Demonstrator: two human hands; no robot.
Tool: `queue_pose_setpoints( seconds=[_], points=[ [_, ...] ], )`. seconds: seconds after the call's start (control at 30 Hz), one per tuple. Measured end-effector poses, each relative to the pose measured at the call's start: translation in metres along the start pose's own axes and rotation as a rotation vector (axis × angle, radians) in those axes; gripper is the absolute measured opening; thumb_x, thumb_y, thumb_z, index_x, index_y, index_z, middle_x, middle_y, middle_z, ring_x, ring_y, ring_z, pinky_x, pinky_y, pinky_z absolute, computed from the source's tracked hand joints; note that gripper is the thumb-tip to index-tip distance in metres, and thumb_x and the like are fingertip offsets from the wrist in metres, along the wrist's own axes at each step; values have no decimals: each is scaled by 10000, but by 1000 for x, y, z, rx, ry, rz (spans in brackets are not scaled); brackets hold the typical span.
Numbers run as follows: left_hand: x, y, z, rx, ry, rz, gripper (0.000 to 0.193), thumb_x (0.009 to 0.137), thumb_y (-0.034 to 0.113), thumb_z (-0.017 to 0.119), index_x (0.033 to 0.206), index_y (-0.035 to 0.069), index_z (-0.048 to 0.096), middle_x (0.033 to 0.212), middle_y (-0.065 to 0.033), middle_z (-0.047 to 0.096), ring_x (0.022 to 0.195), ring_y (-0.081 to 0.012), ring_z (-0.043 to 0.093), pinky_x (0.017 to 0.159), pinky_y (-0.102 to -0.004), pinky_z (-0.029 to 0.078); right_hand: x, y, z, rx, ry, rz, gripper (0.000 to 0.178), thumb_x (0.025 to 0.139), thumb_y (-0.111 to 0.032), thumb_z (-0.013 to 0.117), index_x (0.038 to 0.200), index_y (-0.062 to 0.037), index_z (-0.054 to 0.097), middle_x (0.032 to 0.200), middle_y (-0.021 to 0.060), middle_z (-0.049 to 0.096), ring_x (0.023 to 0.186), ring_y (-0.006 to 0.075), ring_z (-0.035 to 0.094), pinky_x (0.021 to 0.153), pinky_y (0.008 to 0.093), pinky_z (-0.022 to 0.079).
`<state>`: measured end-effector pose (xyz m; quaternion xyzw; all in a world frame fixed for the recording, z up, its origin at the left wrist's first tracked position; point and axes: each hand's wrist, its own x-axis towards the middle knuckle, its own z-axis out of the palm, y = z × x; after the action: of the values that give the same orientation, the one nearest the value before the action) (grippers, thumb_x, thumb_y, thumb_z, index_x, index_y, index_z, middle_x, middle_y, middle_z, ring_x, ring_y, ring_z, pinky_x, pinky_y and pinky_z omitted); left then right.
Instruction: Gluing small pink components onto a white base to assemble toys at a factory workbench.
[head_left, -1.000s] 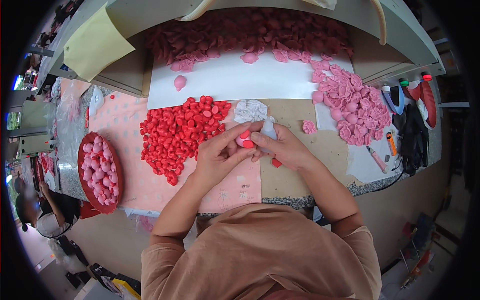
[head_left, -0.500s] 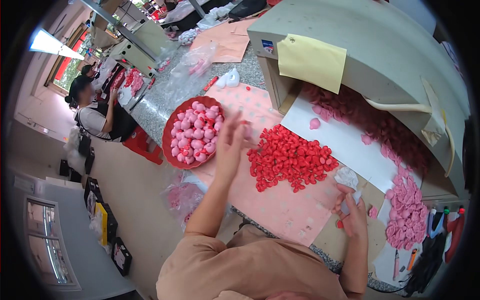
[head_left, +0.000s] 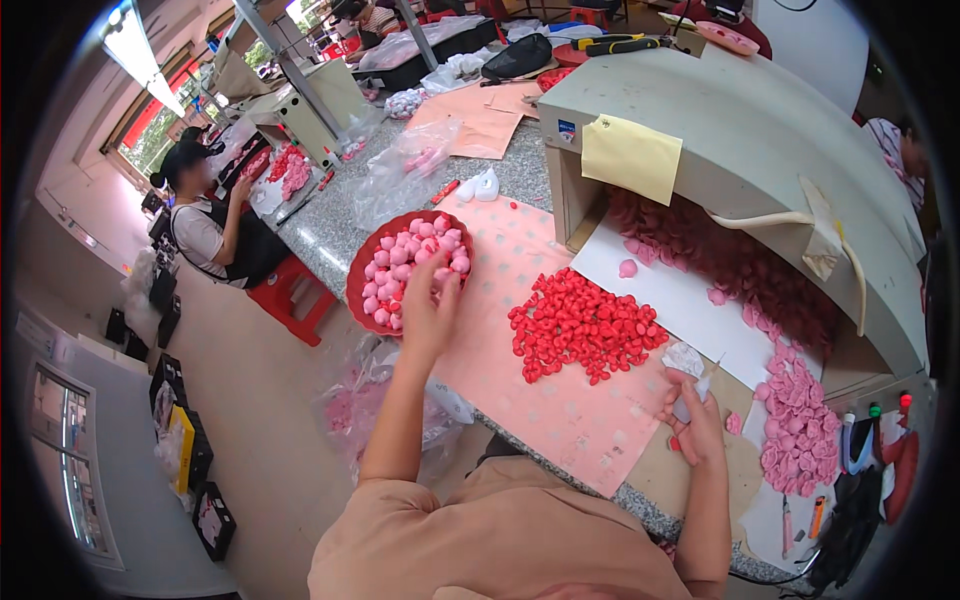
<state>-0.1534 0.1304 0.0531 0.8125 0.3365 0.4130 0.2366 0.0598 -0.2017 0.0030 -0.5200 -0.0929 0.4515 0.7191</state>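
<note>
Pink moulded pieces [head_left: 412, 262] fill red bowl [head_left: 362, 268] on table [head_left: 330, 232]; left hand [head_left: 428, 318] reaches in, fingers loosely curled over them. Right hand [head_left: 697, 423] grips small white tool [head_left: 688, 392] beside red pieces pile [head_left: 583, 325].

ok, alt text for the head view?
Seen from above, the left hand reaches into a red bowl of pink pieces while the right hand holds a small white item. A pile of red pieces lies between them on a pink sheet.

Granite bench [head_left: 330, 245] carries pink sheet [head_left: 540, 390], red bowl [head_left: 358, 275].
</note>
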Motion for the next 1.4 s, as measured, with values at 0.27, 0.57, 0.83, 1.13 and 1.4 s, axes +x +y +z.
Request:
queue_pose_setpoints(
  seconds=[0.27,0.57,0.83,1.13,1.4],
  points=[
    [-62,115,-29,-358,64,636,306,756,39,681,1042,33,572,959,-145,576,852,-277,582,738,-344,487,-14,-12,10,23,63,-143,379,959,-304,451,1195,-15,517,800,11,546,717,103,559,637,256,518],
    [-104,267,-105,-1511,482,1564,383,803,75,562,1165,-8,467,1106,-118,496,1090,-277,448,903,-376,404,-65,-26,11,-210,278,-438,471,958,-411,411,1161,-7,542,817,21,566,594,96,547,536,221,466],
    [-126,256,-87,-1659,435,1552,346,772,34,539,1104,-30,468,1076,-117,458,1029,-255,453,883,-370,398,-88,25,-37,-309,580,-482,303,937,-307,505,1083,-51,575,753,-12,571,518,40,462,459,184,367],
    [-98,220,-78,-1725,442,1385,292,773,83,558,1038,-9,477,1084,-92,406,1036,-235,408,879,-375,377,-84,39,-42,-571,651,-485,206,918,-185,521,1060,-46,573,764,-2,596,565,31,472,500,166,390],
    [-71,190,-75,-1771,822,1266,271,768,67,612,1027,55,534,1024,-29,468,979,-171,463,800,-297,419,-75,35,-25,-579,701,-514,198,911,-184,541,1019,-24,587,743,6,594,551,41,481,495,189,401]
  ],
)
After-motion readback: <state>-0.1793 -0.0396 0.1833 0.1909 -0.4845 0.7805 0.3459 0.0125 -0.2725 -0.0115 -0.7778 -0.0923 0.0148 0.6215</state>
